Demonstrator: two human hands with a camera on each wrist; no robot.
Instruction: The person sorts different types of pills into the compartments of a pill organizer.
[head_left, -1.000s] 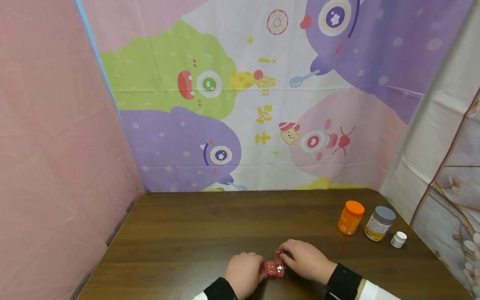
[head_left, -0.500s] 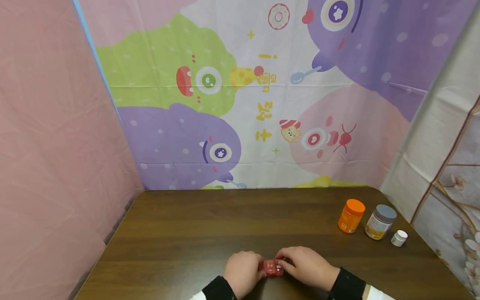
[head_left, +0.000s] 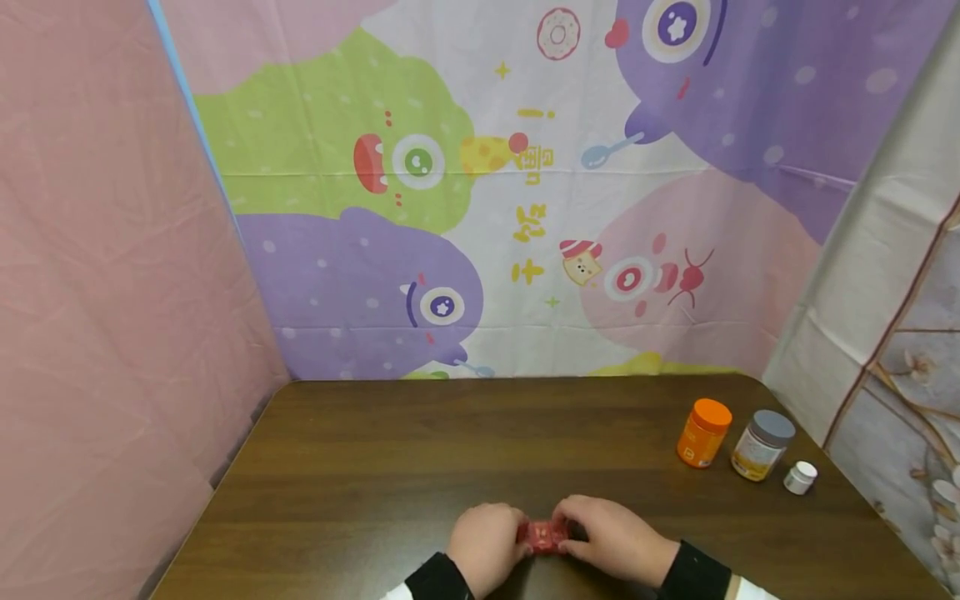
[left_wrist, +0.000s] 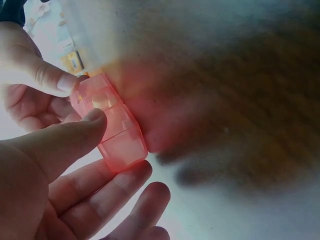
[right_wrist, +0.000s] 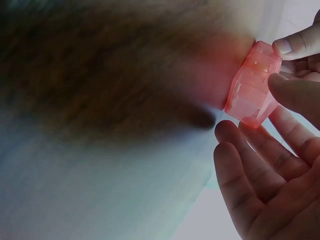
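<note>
A small translucent red pill box with several compartments lies between both hands, low in the middle of the head view. My left hand grips its left end, thumb on top and fingers at the side and below. At the right end my right hand pinches the box, its thumb on the near side. In the left wrist view a pale lump shows through a middle compartment of the pill box. The lids look down in the right wrist view of the pill box; fingers hide part of it.
On the brown wooden table, an orange jar, a grey-lidded jar and a small white bottle stand at the back right. A cartoon-print curtain hangs behind, with a pink cloth at the left.
A raised lid at the pill box's right end has come down, and the white pills seen there are now covered. The right hand has lowered onto that end; the left hand keeps its grip.
</note>
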